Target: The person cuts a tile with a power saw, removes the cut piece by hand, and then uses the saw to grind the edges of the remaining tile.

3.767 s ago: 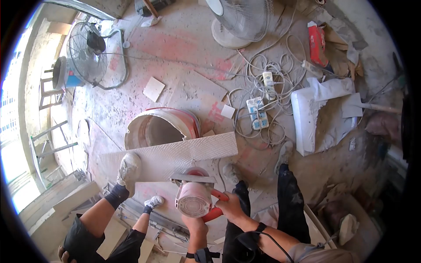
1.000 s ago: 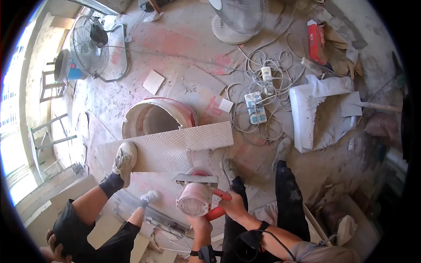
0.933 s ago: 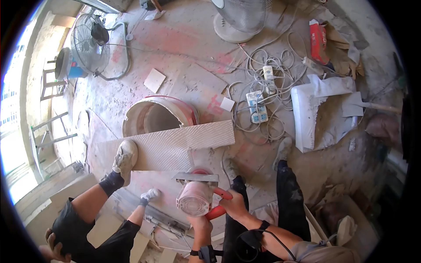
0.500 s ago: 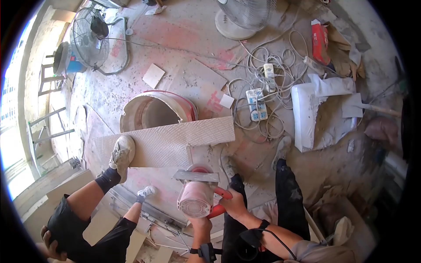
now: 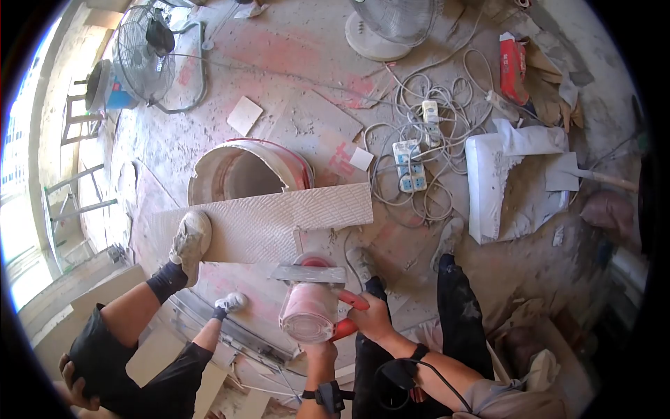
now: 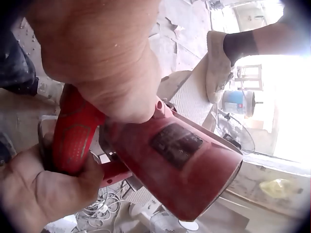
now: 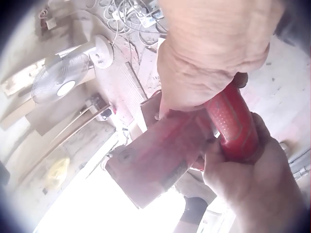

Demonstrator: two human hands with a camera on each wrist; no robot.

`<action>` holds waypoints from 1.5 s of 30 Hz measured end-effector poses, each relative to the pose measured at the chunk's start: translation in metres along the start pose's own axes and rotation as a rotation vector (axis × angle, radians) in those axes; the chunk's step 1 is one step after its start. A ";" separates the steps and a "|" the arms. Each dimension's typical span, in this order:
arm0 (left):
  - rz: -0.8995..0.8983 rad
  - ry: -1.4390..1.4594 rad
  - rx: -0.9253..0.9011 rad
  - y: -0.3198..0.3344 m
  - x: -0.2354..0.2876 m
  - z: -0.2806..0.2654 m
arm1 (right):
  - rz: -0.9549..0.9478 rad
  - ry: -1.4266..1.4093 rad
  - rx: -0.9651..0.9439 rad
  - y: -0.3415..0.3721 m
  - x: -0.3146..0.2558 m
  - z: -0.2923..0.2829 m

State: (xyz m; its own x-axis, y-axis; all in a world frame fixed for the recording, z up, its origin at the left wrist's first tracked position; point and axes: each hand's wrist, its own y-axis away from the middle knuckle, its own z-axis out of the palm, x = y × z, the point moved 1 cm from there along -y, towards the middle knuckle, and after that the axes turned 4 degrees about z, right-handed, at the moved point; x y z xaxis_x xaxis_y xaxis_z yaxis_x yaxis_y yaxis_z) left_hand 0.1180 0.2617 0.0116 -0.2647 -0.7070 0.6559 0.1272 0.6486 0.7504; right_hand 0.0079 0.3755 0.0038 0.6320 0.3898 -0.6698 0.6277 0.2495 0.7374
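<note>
A dusty pink-red circular saw [image 5: 309,311] is held level with my shins, its metal base plate [image 5: 308,274] turned away from me. My right hand [image 5: 373,319] grips the red loop handle [image 6: 77,141]. Under the motor housing, my left hand [image 5: 319,353] holds the saw from below; its fingers are mostly hidden. Just beyond the saw lies a long tile [image 5: 255,234], patterned side up and narrower at its right end. The round part ahead of the base plate sits close to the tile's near edge. Another person's left-hand shoe [image 5: 190,237] rests on the tile.
A broken-rimmed bucket [image 5: 255,167] lies behind the tile. Power strips [image 5: 410,166] sit among tangled cords [image 5: 447,105] to the right. Beyond stand a white fan [image 5: 380,31] and a black fan [image 5: 145,52]. A white sack [image 5: 485,188] with a trowel is at right.
The saw has drawn back slightly toward me; its base plate overlapped the tile's near edge earlier and is now just short of it. The head view has drifted; tile and shoe stay put.
</note>
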 end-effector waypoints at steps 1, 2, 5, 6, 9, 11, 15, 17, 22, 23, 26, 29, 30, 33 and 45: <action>-0.004 0.029 -0.016 0.000 -0.006 -0.004 | 0.007 0.004 0.006 0.001 -0.001 -0.003; 0.014 0.001 -0.035 0.001 -0.012 -0.007 | 0.014 0.008 0.013 0.001 -0.001 -0.005; 0.163 -0.185 -0.112 0.004 -0.030 -0.021 | -0.044 0.041 0.026 0.002 0.005 -0.011; 0.282 -0.319 -0.148 -0.004 -0.045 -0.036 | -0.069 0.032 0.026 0.002 0.006 -0.012; 0.737 -1.020 -0.285 0.001 -0.035 -0.042 | -0.110 0.013 0.013 0.002 0.009 -0.012; 0.800 -1.137 -0.302 0.003 -0.030 -0.036 | -0.100 0.015 -0.012 0.000 0.003 -0.015; 0.409 -0.535 -0.279 -0.003 -0.047 -0.032 | -0.116 0.035 -0.012 -0.005 0.002 -0.015; 0.339 -0.422 -0.310 -0.003 -0.056 -0.037 | -0.131 0.046 0.013 -0.004 0.005 -0.015; 0.659 -0.688 -0.304 0.008 -0.035 -0.009 | -0.132 0.078 0.009 -0.004 0.004 -0.022; 0.686 -0.697 -0.289 0.007 -0.037 -0.008 | -0.127 0.080 -0.001 -0.004 0.003 -0.023; 0.563 -0.582 -0.261 -0.001 -0.058 -0.027 | -0.171 0.071 -0.006 -0.006 -0.002 -0.021; 0.628 -0.776 -0.294 0.002 -0.038 -0.013 | -0.186 0.090 0.001 -0.009 0.000 -0.018; 0.677 -0.846 -0.312 0.006 -0.028 -0.003 | -0.168 0.080 0.000 -0.010 0.001 -0.018; 0.677 -0.873 -0.327 0.010 -0.029 0.002 | -0.124 0.069 -0.003 -0.011 0.003 -0.022; 0.659 -0.863 -0.278 0.017 -0.041 -0.007 | -0.140 0.080 -0.039 -0.005 -0.002 -0.027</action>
State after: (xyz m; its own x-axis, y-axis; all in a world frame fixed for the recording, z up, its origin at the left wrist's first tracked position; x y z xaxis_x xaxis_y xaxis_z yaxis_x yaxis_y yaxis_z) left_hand 0.1379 0.2998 -0.0015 -0.6274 0.2536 0.7362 0.6673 0.6623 0.3406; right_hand -0.0089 0.3970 0.0037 0.5007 0.4174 -0.7583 0.6876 0.3403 0.6414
